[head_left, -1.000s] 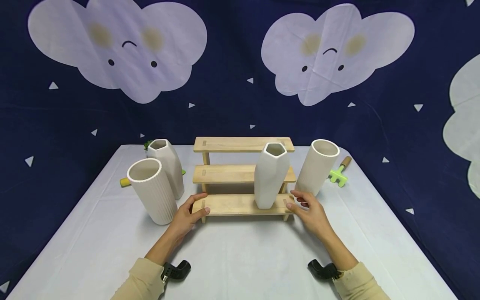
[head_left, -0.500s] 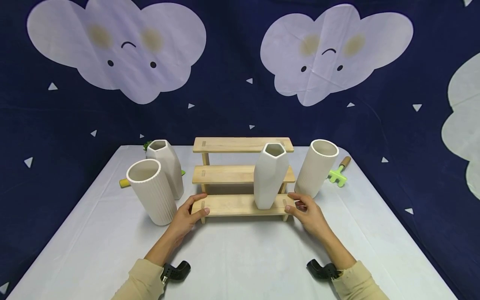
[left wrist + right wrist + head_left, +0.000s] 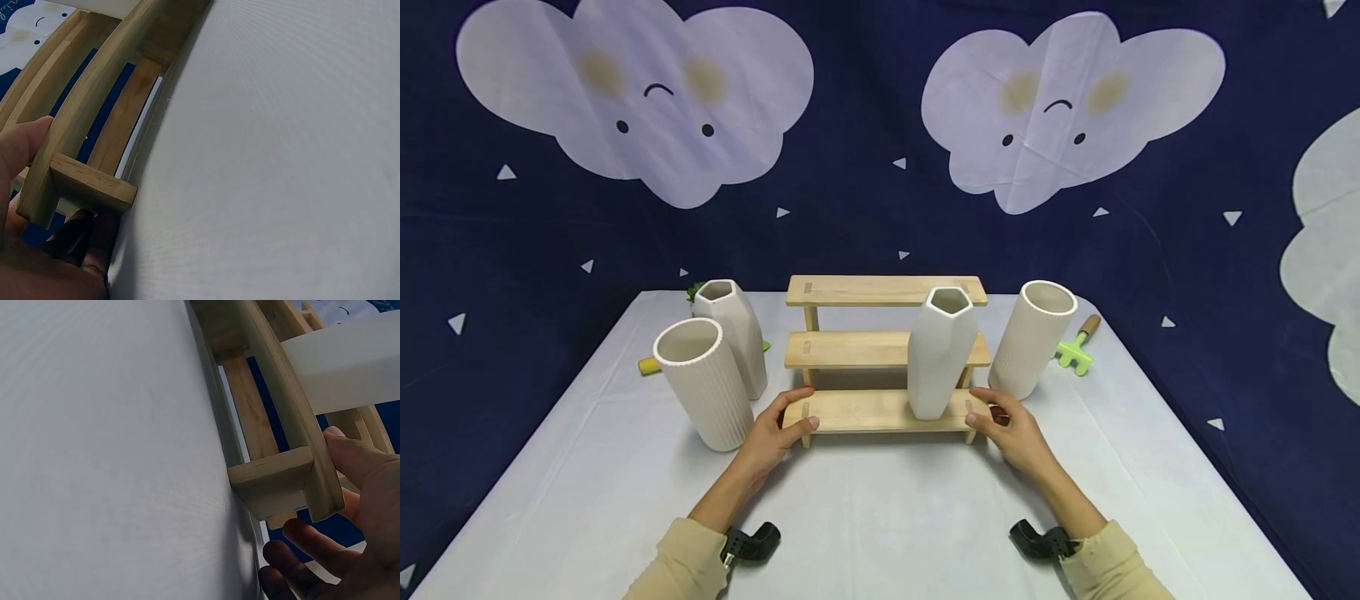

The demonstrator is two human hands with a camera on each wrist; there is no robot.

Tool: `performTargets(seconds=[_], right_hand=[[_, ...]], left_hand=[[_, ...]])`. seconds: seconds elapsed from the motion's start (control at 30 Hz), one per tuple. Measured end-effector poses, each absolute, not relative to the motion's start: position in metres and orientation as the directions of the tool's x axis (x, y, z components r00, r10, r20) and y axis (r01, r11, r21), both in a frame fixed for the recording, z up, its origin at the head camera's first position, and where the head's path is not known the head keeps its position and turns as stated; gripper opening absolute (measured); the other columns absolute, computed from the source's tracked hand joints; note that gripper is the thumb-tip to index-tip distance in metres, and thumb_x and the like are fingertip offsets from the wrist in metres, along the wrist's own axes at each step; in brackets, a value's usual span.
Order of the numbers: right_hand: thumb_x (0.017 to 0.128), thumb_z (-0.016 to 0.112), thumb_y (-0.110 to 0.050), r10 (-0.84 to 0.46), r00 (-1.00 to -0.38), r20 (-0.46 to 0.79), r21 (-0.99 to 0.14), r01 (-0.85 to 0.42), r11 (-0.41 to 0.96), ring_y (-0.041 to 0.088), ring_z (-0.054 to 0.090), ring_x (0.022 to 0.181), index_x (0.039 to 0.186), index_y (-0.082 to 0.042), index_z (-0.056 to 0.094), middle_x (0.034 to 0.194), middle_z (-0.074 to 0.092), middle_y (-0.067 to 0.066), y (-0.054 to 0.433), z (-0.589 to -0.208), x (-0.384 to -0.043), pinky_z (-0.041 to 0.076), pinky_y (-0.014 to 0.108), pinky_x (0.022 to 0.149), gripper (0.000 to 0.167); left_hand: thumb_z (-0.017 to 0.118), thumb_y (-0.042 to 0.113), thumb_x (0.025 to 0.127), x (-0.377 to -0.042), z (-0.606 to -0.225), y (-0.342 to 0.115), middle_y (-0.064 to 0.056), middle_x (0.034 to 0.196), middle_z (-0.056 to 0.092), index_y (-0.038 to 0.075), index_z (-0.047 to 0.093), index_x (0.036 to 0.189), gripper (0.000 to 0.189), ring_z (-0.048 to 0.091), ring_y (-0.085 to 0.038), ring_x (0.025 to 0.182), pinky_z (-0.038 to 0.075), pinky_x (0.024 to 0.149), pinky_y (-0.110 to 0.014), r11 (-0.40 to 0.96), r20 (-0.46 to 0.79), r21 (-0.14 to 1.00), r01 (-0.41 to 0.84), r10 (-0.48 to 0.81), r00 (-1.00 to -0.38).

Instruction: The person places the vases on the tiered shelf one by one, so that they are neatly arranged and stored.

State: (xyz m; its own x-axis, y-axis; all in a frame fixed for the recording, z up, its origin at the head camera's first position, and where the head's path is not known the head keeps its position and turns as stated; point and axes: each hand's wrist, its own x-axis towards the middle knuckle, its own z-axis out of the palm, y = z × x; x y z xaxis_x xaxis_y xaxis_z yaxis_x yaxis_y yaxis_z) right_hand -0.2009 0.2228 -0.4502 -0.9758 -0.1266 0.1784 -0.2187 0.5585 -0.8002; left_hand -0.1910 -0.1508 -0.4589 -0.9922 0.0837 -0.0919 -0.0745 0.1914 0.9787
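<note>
Head view shows a three-tier wooden shelf (image 3: pixel 850 349) standing on the worktop (image 3: pixel 880 517), its lowest board (image 3: pixel 861 411) grasped at one end by the left hand (image 3: pixel 777 432) and at the other by the right hand (image 3: pixel 1015 429); each grip sets thumb against fingers across the wood. An angular vase (image 3: pixel 938 354) stands on that board, nearer the right hand. One ribbed vase (image 3: pixel 711 392) stands just beside the left hand, another ribbed vase (image 3: pixel 1028 342) beyond the right, near a green rake (image 3: pixel 1077 350)

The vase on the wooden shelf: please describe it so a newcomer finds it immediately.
On the white table stands a wooden shelf with three steps. The angular white vase stands on the lowest step, near the right end. Unlike the other three white vases, it stands on the shelf, not the table.
</note>
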Motion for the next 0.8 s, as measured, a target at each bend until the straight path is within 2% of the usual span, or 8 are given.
performTargets(seconds=[0.1, 0.3, 0.63, 0.8], right_hand=[[0.088, 0.066, -0.025, -0.122, -0.979, 0.164, -0.8, -0.205, 0.564, 0.028, 0.056, 0.109, 0.131, -0.011, 0.055, 0.134, 0.053, 0.016, 0.22, -0.447, -0.198, 0.045, 0.041, 0.093, 0.046], [0.089, 0.065, -0.015, -0.127, -0.98, 0.151, -0.809, -0.196, 0.554, 0.037, 0.053, 0.117, 0.131, -0.001, 0.052, 0.138, 0.048, 0.023, 0.21, -0.425, -0.185, 0.042, 0.049, 0.097, 0.046], [0.089, 0.064, -0.016, -0.129, -0.982, 0.135, -0.806, -0.185, 0.562, 0.036, 0.054, 0.116, 0.131, -0.002, 0.052, 0.132, 0.053, 0.024, 0.207, -0.415, -0.18, 0.043, 0.048, 0.097, 0.046], [0.089, 0.065, -0.016, -0.126, -0.984, 0.128, -0.808, -0.178, 0.561, 0.037, 0.054, 0.117, 0.131, -0.002, 0.052, 0.132, 0.053, 0.024, 0.207, -0.416, -0.18, 0.042, 0.049, 0.098, 0.046]], left_hand=[[0.069, 0.022, 0.085, -0.19, -0.459, -0.151, -0.012, 0.142, 0.043, 0.017, 0.046, 0.136, 0.056, 0.042, -0.022, 0.126, 0.038, 0.094, -0.018, 0.185, -0.091, 0.98, -0.074, 0.087, -0.992], [0.069, 0.021, 0.086, -0.189, -0.457, -0.151, -0.012, 0.142, 0.043, 0.017, 0.045, 0.137, 0.056, 0.041, -0.022, 0.126, 0.038, 0.091, -0.014, 0.166, -0.093, 0.983, -0.075, 0.1, -0.991], [0.067, 0.019, 0.087, -0.185, -0.453, -0.151, -0.011, 0.147, 0.038, 0.015, 0.042, 0.139, 0.057, 0.037, -0.023, 0.133, 0.036, 0.094, -0.015, 0.179, -0.067, 0.983, -0.049, 0.092, -0.994], [0.067, 0.016, 0.087, -0.179, -0.45, -0.152, -0.014, 0.139, 0.044, 0.013, 0.042, 0.138, 0.057, 0.044, -0.024, 0.123, 0.041, 0.086, -0.015, 0.185, -0.045, 0.982, -0.034, 0.059, -0.997]])
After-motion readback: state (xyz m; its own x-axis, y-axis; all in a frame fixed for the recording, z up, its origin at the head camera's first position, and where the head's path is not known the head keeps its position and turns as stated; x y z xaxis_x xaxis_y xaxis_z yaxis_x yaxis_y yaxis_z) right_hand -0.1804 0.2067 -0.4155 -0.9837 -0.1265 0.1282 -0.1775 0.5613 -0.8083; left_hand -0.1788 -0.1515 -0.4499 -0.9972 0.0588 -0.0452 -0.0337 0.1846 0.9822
